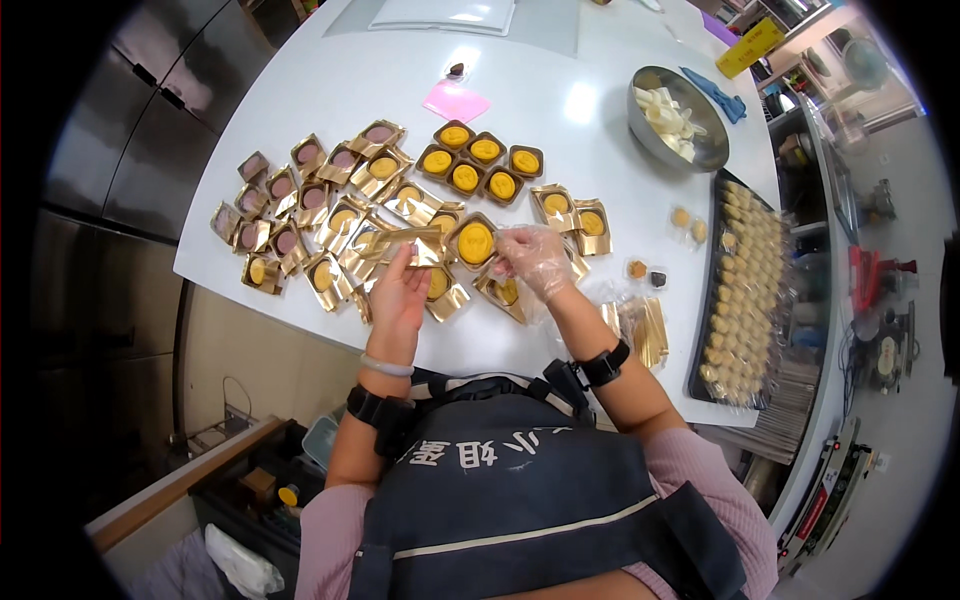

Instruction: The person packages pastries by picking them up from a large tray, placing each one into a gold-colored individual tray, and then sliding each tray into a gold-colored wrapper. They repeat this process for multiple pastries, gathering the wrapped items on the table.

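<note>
My left hand (398, 305), bare, is closed on a gold-backed wrapper bag (418, 243) held above the table. Just right of the bag is a round yellow pastry (476, 242) in a small brown tray. My right hand (538, 260), in a clear plastic glove, pinches the right edge of that tray. Around my left hand lie several gold bags with yellow pastries (345, 220) in them. Farther left, other gold bags hold mauve pastries (286, 242). Beyond my hands stands a group of unbagged yellow pastries (465, 177) in brown trays.
A long black tray (707, 300) of small pale wrapped balls lies on the right. Behind it stand a steel bowl (720, 150) with white pieces and a blue glove (715, 92). Loose gold bags (645, 332) lie near my right forearm. A pink card (456, 101) lies farther back.
</note>
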Demonstrator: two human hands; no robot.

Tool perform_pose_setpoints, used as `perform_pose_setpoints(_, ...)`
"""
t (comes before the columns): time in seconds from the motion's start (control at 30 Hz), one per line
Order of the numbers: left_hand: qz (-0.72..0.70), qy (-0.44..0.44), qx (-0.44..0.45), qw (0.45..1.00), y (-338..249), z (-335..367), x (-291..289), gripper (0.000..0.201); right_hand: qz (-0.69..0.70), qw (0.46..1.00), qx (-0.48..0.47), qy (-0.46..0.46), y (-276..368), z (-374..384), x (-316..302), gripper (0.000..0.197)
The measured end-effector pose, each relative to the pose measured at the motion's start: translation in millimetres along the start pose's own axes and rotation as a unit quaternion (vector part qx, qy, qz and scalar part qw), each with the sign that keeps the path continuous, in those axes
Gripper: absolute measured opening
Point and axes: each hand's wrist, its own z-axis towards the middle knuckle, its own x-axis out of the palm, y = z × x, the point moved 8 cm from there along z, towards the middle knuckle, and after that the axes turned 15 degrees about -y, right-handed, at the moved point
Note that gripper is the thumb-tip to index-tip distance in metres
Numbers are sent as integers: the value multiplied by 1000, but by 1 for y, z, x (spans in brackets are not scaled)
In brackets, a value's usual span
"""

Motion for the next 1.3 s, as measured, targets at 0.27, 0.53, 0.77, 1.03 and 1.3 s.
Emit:
perform_pose_setpoints(0.27,16,19,-14,1000,5,-20,9,21,40,993,-88,-67,11,-33,-13,25)
perform_pose_setpoints(0.53,-11,54,38,998,-5,-26,22,17,62,992,-98,-50,16,-45,-2,21)
perform_pose_setpoints(0.77,65,106,-5,992,15,-23,22,21,3,992,-129,-19,-1,-38,-3,16)
perform_pose_setpoints(1.03,85,161,-32,983,30,-29,33,23,-96,989,-113,-2,-3,-44,-10,15)
perform_pose_setpoints(1.3,131,218,-107,961,55,-31,41,32,-25,989,-136,-47,12,-46,-19,16)
